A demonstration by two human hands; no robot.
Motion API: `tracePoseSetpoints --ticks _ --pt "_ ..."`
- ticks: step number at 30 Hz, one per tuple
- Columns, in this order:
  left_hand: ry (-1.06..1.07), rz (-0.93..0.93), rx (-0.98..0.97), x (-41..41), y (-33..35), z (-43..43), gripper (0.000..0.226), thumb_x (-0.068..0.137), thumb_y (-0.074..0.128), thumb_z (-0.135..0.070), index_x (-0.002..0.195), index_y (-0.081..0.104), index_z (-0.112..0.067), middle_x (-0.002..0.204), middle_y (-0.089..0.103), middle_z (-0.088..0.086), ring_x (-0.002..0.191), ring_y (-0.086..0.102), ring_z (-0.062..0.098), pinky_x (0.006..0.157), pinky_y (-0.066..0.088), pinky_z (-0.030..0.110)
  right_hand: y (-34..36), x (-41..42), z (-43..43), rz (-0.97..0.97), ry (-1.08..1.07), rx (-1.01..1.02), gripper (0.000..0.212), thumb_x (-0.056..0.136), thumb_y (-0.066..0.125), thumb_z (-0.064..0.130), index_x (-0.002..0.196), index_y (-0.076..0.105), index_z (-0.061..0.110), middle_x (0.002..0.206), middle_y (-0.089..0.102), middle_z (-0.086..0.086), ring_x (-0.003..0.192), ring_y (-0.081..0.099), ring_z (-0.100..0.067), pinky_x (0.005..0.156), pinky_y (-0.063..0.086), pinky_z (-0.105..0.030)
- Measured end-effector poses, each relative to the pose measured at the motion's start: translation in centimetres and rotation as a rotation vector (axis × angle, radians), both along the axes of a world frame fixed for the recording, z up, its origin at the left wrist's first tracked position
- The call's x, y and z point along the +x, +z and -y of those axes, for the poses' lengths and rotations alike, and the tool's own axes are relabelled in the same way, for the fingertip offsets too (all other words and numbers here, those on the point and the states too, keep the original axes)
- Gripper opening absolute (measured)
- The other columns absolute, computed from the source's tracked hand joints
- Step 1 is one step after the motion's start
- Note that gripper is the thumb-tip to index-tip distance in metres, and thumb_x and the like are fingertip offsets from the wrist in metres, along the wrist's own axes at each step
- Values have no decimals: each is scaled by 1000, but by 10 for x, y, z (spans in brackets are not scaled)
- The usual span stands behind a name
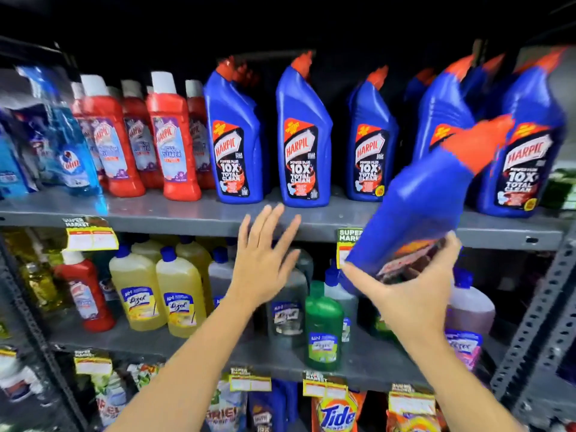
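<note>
My right hand [414, 288] grips the base of a blue Harpic bottle [417, 201] with an orange cap. The bottle is tilted, cap up and to the right, in front of the upper shelf [187, 218]. My left hand [265, 260] is raised with fingers spread and straight, just below the shelf's front edge, holding nothing. Several more blue Harpic bottles [304, 135] stand upright in a row on that shelf, with a gap behind the held bottle.
Red Harpic bathroom cleaner bottles [173, 141] and blue pouches [71, 145] fill the shelf's left side. Below stand yellow Lizol bottles [179, 294], a green bottle [324, 325] and a red one [84, 291]. Tide packs [338, 413] sit lowest. A perforated metal upright [536, 313] rises at right.
</note>
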State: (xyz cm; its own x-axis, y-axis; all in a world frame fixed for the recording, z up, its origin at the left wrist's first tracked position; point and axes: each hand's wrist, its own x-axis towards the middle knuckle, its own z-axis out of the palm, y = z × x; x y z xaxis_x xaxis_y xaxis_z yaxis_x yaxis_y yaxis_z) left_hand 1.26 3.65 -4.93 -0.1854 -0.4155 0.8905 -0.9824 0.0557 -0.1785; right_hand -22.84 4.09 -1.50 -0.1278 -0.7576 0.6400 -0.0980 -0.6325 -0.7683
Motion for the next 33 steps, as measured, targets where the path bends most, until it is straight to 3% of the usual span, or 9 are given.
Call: tracePoseSetpoints --ticks 3,5,7,9,14,21,28,33 --pt "75 -29 135 15 27 14 56 99 38 -42 148 37 -15 157 27 12 145 20 28 115 15 50 45 17 16 -37 -1 -53 111 39 92 50 129 32 27 124 54 8 114 56 -8 98 43 -27" --pt "111 -26 236 21 34 21 56 99 35 -45 143 45 -12 149 42 11 137 36 29 109 27 47 70 26 28 -82 -22 -24 113 42 91 51 134 32 21 120 52 10 111 52 -7 92 37 -20" --pt "77 -50 269 23 36 24 52 99 36 -47 128 59 -11 127 62 7 116 56 28 92 40 42 86 34 43 -120 -59 20 115 44 91 51 136 32 18 123 57 3 113 54 -15 88 37 -22" --pt "42 -86 244 24 36 25 50 99 37 -48 121 64 -13 118 67 3 107 61 23 83 43 39 96 41 61 -155 -97 58 112 44 91 52 134 33 17 126 59 -2 115 58 -24 90 43 -32" --pt "62 -103 211 26 32 26 48 98 39 -51 120 66 -18 121 67 0 111 60 17 85 41 36 103 57 92 -283 -140 147 118 43 87 61 136 29 16 133 56 -7 119 55 -35 95 46 -50" --pt "52 -109 174 27 30 29 46 98 42 -49 119 67 -16 120 68 2 113 60 18 88 41 36 99 64 99 -509 -184 182 123 58 80 64 149 12 14 149 37 -9 124 49 -41 91 45 -50" --pt "50 -143 163 23 29 28 46 97 43 -48 118 67 -15 118 68 2 111 61 20 88 40 35 99 62 96 -485 -190 70 140 49 81 68 152 0 19 154 24 -9 137 35 -33 95 45 -51" --pt "46 -145 119 23 25 29 46 96 45 -47 117 68 -13 117 69 5 108 62 21 89 40 37 92 64 102 -557 -149 182 137 55 86 56 152 -3 19 152 33 -7 129 47 -36 96 44 -50"
